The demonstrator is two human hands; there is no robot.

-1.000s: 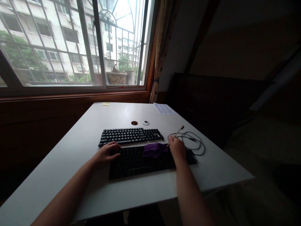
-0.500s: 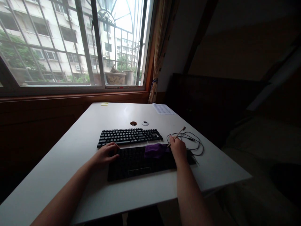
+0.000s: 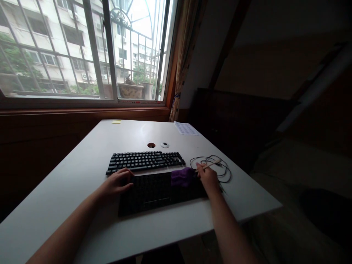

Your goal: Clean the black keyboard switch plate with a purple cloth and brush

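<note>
At two keyboards [image 3: 148, 190], right hand [image 3: 208, 176] grips one brush [image 3: 212, 162]; left hand [image 3: 117, 181], hold unclear

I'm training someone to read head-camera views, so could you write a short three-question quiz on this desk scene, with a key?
1. Which of these does the person's right hand hold?
A) a mug
B) a thin pale stick
C) a pair of scissors

2. True or false: the purple cloth lies on top of the farther keyboard.

3. Fill in the blank: seen from the person, the looped cable lies to the ____ of that keyboard.

Key:
1. B.
2. False; it lies on the nearer black board.
3. Right.
</note>
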